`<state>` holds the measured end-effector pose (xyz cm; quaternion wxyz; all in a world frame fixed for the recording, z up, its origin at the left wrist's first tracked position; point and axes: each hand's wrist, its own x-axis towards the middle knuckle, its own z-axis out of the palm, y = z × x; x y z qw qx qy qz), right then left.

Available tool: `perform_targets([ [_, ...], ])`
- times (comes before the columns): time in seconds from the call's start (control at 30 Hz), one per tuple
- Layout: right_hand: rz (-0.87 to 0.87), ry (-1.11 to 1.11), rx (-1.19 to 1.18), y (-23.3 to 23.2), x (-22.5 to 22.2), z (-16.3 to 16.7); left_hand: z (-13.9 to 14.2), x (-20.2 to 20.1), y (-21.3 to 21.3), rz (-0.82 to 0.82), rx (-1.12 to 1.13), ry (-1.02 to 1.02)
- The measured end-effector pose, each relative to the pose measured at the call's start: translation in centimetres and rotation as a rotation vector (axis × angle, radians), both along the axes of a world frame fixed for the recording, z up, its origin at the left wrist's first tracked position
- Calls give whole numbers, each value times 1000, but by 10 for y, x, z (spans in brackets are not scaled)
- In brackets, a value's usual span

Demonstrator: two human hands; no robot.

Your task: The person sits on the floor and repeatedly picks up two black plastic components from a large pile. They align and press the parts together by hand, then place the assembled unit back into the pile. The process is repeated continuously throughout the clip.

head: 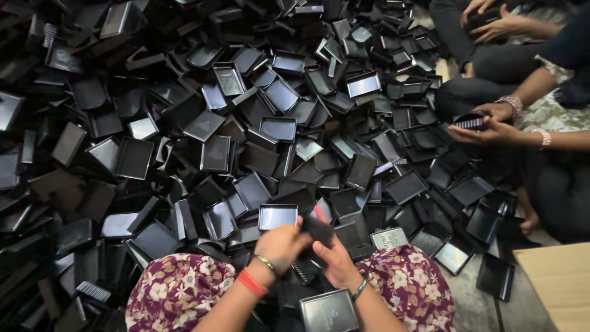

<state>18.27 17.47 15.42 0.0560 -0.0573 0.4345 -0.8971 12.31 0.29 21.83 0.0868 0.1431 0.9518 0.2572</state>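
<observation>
My left hand (281, 245) and my right hand (330, 253) meet in front of me, both gripping one small black plastic piece (318, 229) between them. Motion blurs the piece, so its exact shape is unclear. A black comb-like ribbed part (301, 271) lies just under my hands. Between my knees, which are covered in floral cloth (178, 289), rests a black rectangular lid (329, 312). A huge heap of black plastic box halves (246, 123) spreads out ahead of me.
At the right sit two other people; one person's hands (485, 126) hold a black piece, another's hands (491, 21) work further back. A cardboard sheet (559, 283) lies at the lower right on bare floor (473, 301).
</observation>
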Motion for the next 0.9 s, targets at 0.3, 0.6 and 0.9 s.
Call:
perform_targets([
  [0.3, -60, -216, -671, 22, 4, 30, 5, -76, 23, 29, -61, 316],
  [0.6, -352, -399, -212, 20, -9, -11, -38, -61, 22, 84, -35, 448],
  [0.9, -306, -204, -15, 6, -13, -20, -37, 0, 47, -262, 1168, -372],
])
